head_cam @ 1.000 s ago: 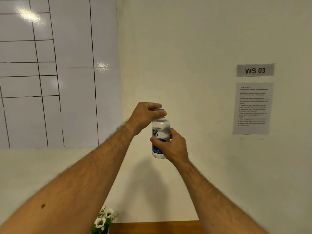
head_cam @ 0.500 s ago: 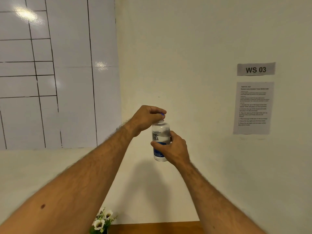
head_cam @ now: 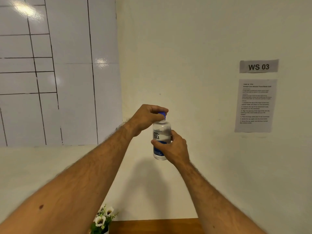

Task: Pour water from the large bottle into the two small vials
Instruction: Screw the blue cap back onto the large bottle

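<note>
Head view puts the clear plastic bottle with the white and blue label (head_cam: 161, 141) just right of the frame's centre, held upright in mid-air before a cream wall. The right hand (head_cam: 174, 148) wraps its fingers round the bottle's lower body, while the left hand (head_cam: 148, 118) curls over the top and pinches the small blue cap (head_cam: 163, 114). Both grips are closed tight on their parts, so the step in hand looks like unscrewing. The two small vials are nowhere in the frame, and only a strip of brown wooden table (head_cam: 152, 226) shows at the bottom edge, beside a small pot of white flowers (head_cam: 103, 220). At the right of the frame hang a grey "WS 03" sign (head_cam: 258, 66) and a printed instruction sheet (head_cam: 255, 105). The main risk, as I judge it, is a squeeze: if the right hand presses the soft wall as the cap comes free, water may spurt out. The loose cap could also slip from the fingertips and drop out of sight.
</note>
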`<state>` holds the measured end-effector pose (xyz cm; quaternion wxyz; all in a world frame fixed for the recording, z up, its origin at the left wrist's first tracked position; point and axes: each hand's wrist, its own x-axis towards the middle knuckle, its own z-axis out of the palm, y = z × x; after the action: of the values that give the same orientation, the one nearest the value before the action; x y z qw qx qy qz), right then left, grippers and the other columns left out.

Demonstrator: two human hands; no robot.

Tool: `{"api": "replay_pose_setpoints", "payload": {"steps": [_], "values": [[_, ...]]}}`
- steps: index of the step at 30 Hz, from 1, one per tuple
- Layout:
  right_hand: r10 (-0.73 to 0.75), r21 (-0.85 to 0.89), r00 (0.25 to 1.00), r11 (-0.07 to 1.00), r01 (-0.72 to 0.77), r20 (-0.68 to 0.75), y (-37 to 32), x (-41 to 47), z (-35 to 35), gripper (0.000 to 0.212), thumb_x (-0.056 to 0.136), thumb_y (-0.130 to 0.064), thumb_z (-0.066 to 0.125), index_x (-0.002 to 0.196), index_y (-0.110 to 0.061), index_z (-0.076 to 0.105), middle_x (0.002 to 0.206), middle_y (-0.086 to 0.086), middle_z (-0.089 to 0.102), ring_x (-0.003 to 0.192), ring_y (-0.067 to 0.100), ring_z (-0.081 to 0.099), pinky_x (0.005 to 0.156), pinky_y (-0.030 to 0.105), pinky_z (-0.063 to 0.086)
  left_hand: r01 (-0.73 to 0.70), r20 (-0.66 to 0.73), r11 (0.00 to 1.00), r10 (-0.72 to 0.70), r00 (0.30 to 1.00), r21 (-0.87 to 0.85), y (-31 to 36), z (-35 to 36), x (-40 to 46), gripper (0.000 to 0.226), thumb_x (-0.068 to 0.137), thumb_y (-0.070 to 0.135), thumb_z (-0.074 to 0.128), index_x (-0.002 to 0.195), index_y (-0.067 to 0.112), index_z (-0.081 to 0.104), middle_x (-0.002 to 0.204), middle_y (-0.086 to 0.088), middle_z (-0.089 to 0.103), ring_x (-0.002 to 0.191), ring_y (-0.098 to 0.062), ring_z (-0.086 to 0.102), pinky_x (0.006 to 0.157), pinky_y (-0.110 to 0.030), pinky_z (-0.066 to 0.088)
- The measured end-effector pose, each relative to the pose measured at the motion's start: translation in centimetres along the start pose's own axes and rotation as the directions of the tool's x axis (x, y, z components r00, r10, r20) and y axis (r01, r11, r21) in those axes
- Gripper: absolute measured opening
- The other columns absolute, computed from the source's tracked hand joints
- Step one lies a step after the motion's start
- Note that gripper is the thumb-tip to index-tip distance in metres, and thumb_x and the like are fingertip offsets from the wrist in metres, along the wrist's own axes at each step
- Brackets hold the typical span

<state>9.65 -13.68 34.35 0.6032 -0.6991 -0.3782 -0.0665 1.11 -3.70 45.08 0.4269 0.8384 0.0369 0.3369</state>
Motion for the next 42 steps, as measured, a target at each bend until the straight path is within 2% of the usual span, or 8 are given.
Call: {"api": "replay_pose_setpoints", "payload": {"steps": [7,9,11,15,21,25,31,42], "values": [[0.001,0.004,1.0,1.0,-0.001,0.02,0.0,-0.1,0.0,0.063,0.075,-0.043,0.081,0.129,-0.024,0.056,0.105,-0.013,0.06,0.093,0.012,0.061,0.092,0.036,0.053,0.047,-0.002,0.99,-0.047,0.999,-0.132,-0.5,-0.7,-0.4,0.071,0.082,0.001,0.073,0.144,0.02,0.045,0.133,0.002,0.056,0.114,-0.021,0.063,0.09,-0.031,0.054],[-0.001,0.012,1.0,1.0,0.001,0.022,0.2,-0.1,0.1,0.063,0.076,-0.043,0.081,0.129,-0.024,0.056,0.105,-0.013,0.059,0.093,0.012,0.061,0.092,0.035,0.053,0.044,-0.009,0.987,-0.046,0.999,-0.157,-0.7,-0.7,-0.6,0.074,0.085,0.0,0.069,0.148,0.022,0.037,0.138,0.001,0.049,0.117,-0.022,0.06,0.086,-0.028,0.054],[-0.007,0.016,1.0,1.0,0.007,0.021,0.3,-0.1,0.3,0.062,0.076,-0.044,0.081,0.13,-0.023,0.056,0.105,-0.013,0.059,0.094,0.011,0.06,0.093,0.035,0.052,0.052,-0.017,0.979,-0.057,0.998,-0.198,-1.1,-0.6,-0.8,0.071,0.087,0.0,0.062,0.148,0.023,0.035,0.142,-0.003,0.046,0.123,-0.026,0.055,0.094,-0.034,0.051],[-0.017,0.046,1.0,0.999,0.016,0.009,0.5,0.1,0.5,0.059,0.075,-0.043,0.082,0.126,-0.025,0.057,0.104,-0.013,0.062,0.093,0.012,0.063,0.087,0.03,0.052,0.129,0.063,0.965,-0.117,0.991,-0.227,-2.9,-0.2,-1.9,0.069,0.074,0.007,0.056,0.142,0.018,0.047,0.135,-0.003,0.059,0.123,-0.021,0.056,0.101,-0.035,0.045],[-0.011,0.059,1.0,0.998,0.009,0.026,1.7,-0.2,1.4,0.059,0.078,-0.041,0.08,0.128,-0.024,0.056,0.103,-0.015,0.06,0.092,0.01,0.061,0.08,0.019,0.045,0.171,0.109,0.953,-0.148,0.983,-0.252,-5.7,0.5,-3.5,0.034,0.093,0.005,0.058,0.124,0.019,0.064,0.12,0.0,0.07,0.11,-0.016,0.066,0.091,-0.031,0.053],[0.017,0.078,0.998,0.997,-0.022,0.063,3.2,-1.0,2.2,0.057,0.075,-0.039,0.082,0.125,-0.029,0.056,0.097,-0.022,0.06,0.089,0.008,0.063,0.072,0.013,0.045,0.174,0.103,0.957,-0.153,0.983,-0.234,-7.4,0.9,-4.4,0.032,0.091,0.013,0.065,0.122,0.022,0.064,0.118,0.001,0.07,0.108,-0.016,0.068,0.087,-0.027,0.056],[0.062,0.04,0.994,0.997,-0.066,0.091,6.6,-2.4,4.2,0.057,0.071,-0.043,0.084,0.119,-0.03,0.057,0.106,-0.006,0.059,0.097,0.015,0.064,0.084,0.032,0.057,0.236,0.104,0.947,-0.218,0.97,-0.219,-11.4,1.5,-5.7,0.04,0.09,0.008,0.067,0.128,0.018,0.062,0.123,-0.003,0.069,0.113,-0.019,0.066,0.096,-0.034,0.053],[0.227,-0.009,0.954,0.973,-0.23,0.196,15.2,-6.7,8.7,0.065,0.067,-0.043,0.088,0.121,-0.031,0.055,0.109,-0.009,0.057,0.099,0.015,0.063,0.085,0.035,0.057,0.433,0.145,0.873,-0.41,0.901,-0.225,-21.4,4.3,-9.7,0.055,0.08,-0.005,0.073,0.13,0.014,0.061,0.12,-0.002,0.071,0.112,-0.018,0.067,0.102,-0.041,0.05]]}}
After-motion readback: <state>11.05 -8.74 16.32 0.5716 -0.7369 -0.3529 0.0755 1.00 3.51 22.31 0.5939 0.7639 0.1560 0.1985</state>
